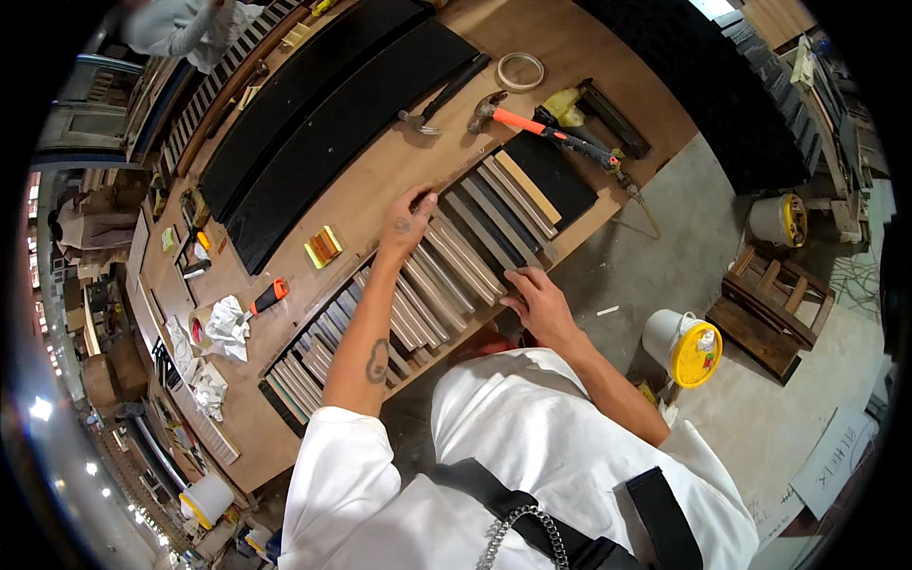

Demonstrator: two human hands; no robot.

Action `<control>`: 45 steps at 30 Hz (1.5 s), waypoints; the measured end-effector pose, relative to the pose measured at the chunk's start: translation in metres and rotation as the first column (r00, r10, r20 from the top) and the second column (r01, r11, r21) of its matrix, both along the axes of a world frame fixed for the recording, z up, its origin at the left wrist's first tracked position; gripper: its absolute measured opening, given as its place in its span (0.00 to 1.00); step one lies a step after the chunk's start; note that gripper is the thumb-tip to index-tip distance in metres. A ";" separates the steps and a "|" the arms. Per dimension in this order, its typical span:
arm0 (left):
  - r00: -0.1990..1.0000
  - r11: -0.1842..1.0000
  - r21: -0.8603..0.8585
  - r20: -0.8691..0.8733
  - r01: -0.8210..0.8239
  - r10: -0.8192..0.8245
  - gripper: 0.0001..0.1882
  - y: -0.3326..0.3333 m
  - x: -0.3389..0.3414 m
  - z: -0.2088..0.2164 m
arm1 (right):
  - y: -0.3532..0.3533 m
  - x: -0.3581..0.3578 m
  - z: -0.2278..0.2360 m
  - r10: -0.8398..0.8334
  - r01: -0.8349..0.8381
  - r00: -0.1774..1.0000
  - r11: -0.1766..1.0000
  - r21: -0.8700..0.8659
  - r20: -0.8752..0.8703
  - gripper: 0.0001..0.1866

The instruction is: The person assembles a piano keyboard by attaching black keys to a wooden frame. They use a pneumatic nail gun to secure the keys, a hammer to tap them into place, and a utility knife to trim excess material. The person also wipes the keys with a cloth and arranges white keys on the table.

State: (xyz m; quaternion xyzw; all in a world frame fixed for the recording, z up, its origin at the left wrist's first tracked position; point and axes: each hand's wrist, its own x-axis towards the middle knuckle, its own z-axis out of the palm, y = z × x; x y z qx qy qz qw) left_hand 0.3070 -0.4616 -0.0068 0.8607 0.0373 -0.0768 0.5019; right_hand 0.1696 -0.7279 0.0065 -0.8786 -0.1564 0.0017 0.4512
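A row of long thin strips (pixel 432 293), grey, beige and dark, lies side by side on a black panel (pixel 553 180) on the workbench. My left hand (pixel 408 226) is at the far ends of the strips, its fingers curled in a pinch. At the near ends, by the bench's front edge, my right hand (pixel 543 306) has its thumb and forefinger bent around a strip end. One grey strip (pixel 472 245) runs between the two hands. My left fingertips are partly hidden, so their exact hold is hard to see.
Behind the strips lie a claw hammer (pixel 418 122), an orange-handled hammer (pixel 518 121), a tape roll (pixel 521 72) and curved black panels (pixel 323 142). A yellow block (pixel 323 247) and crumpled paper (pixel 228 328) are at left. A yellow-lidded bucket (pixel 695 351) and wooden stool (pixel 771 309) stand right.
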 end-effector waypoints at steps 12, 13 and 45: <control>0.980 0.994 0.004 0.167 0.106 -0.105 0.20 0.009 -0.006 0.001 | 0.027 -0.011 -0.010 -0.191 0.189 0.982 0.971 -0.143 0.001 0.10; 0.979 0.993 0.001 0.170 0.116 -0.114 0.20 0.011 -0.007 0.001 | 0.028 -0.014 -0.009 -0.239 0.239 0.971 0.962 -0.135 0.013 0.10; 0.979 0.993 0.017 0.171 0.114 -0.115 0.19 0.009 -0.008 0.001 | 0.014 -0.028 -0.002 -0.012 0.010 0.999 0.999 -0.051 -0.033 0.17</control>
